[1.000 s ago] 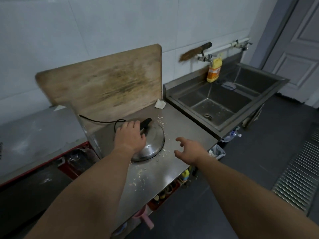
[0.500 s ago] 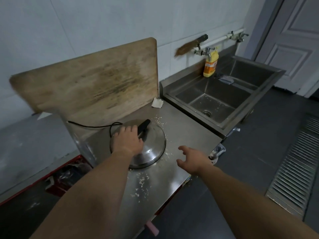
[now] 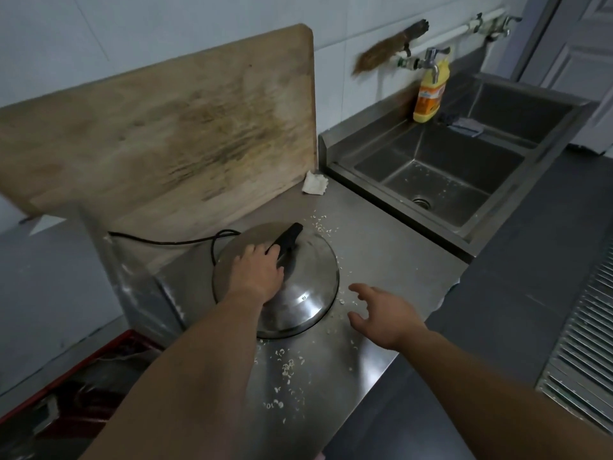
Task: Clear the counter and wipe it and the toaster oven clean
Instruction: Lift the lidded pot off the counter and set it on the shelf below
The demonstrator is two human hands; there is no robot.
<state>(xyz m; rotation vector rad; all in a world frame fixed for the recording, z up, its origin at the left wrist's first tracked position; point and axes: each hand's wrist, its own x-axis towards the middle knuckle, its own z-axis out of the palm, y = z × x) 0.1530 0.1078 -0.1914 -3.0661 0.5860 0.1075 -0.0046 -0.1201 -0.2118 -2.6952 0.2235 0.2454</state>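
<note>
Left hand [image 3: 257, 273] lies flat, fingers straight, on round steel lid [image 3: 298, 293] on crumb-strewn steel counter [image 3: 391, 257]. Right hand [image 3: 384, 312] hovers beside, fingers spread, holding nothing. Worn wooden cutting board [image 3: 172, 137] leans behind; black cord [image 3: 166, 241], crumpled white tissue [image 3: 314, 184] near; steel sink [image 3: 431, 180] right.

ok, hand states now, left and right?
Left hand: on the lid, fingers at its black handle; grip can't be told.
Right hand: open, holding nothing.

My left hand [image 3: 257, 272] lies palm down with fingers curled forward; my right hand [image 3: 386, 313] hovers with fingers spread, both forearms extended.
</note>
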